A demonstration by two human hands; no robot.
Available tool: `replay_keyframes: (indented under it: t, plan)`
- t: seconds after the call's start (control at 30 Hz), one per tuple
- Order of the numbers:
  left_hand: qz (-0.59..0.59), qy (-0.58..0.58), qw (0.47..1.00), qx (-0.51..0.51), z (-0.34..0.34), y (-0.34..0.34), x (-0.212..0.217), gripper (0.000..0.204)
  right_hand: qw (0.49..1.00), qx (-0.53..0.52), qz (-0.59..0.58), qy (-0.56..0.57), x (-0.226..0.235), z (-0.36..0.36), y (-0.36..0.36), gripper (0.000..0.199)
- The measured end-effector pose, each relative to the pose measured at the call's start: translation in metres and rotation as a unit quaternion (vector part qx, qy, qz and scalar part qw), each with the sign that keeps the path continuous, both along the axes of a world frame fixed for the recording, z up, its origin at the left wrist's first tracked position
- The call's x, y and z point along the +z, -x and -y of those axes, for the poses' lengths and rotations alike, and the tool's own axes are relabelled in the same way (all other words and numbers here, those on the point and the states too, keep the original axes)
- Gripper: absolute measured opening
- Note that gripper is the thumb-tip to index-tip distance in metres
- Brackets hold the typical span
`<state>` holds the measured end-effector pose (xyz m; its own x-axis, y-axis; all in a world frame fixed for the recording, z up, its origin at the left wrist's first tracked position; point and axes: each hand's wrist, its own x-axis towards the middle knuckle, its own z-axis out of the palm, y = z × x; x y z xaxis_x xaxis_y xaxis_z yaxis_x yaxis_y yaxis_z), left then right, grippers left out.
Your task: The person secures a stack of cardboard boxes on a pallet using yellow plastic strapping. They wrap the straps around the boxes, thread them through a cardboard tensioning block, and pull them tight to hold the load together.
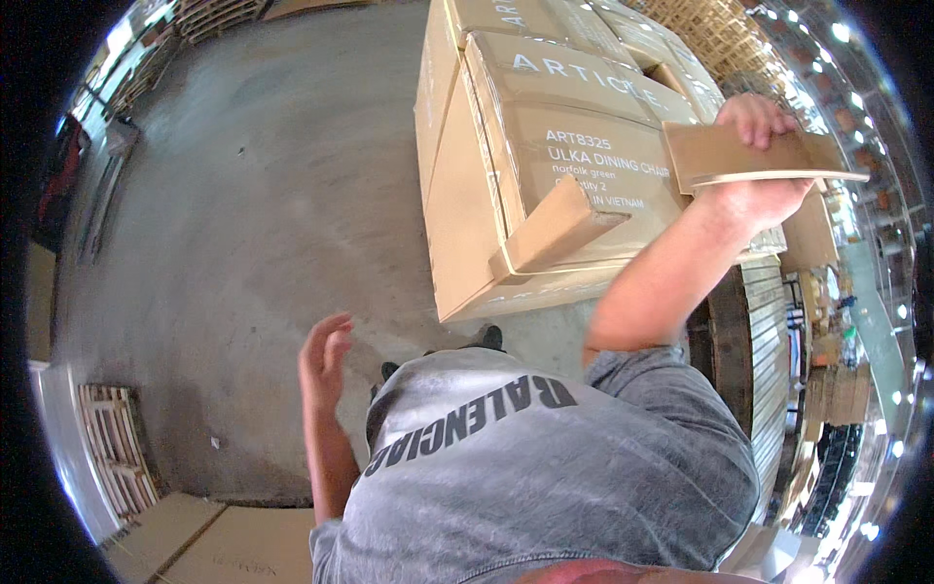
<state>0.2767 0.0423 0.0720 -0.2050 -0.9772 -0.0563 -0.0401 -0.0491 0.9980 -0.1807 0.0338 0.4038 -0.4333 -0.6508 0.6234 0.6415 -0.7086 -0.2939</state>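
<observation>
My right hand (pixel 757 123) is closed around a brown cardboard edge protector (pixel 715 156), an angled strip raised by the right side of a large stacked carton (pixel 603 117). Its fingers curl over the top of the strip while the wrist shows below. Another cardboard edge protector (pixel 556 232) sits at the carton's near lower edge, tilted, with a pale strap (pixel 503 219) passing by it. My left hand (pixel 324 358) hangs at my side over the floor, fingers loosely bent and apart, holding nothing.
More cartons (pixel 632 39) stand stacked behind. A slatted wooden pallet (pixel 119 443) lies at the left, with flat cardboard boxes (pixel 233 545) below it. At the right are wooden slats (pixel 767 341) and crowded shelving. Concrete floor (pixel 272 195) spreads left of the stack.
</observation>
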Motion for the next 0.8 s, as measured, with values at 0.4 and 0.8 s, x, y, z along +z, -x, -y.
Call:
replay_keyframes:
  t: [0.4,0.8]
  plan:
    - [-0.098,0.044,0.988,0.113,0.024,-0.099,0.044,0.029,0.89,0.42,0.106,0.139,0.042,0.144,-0.242,0.027]
    - [0.072,0.082,0.989,0.098,0.151,-0.128,0.113,0.012,0.77,0.605,0.182,0.09,-0.033,0.343,-0.368,0.035]
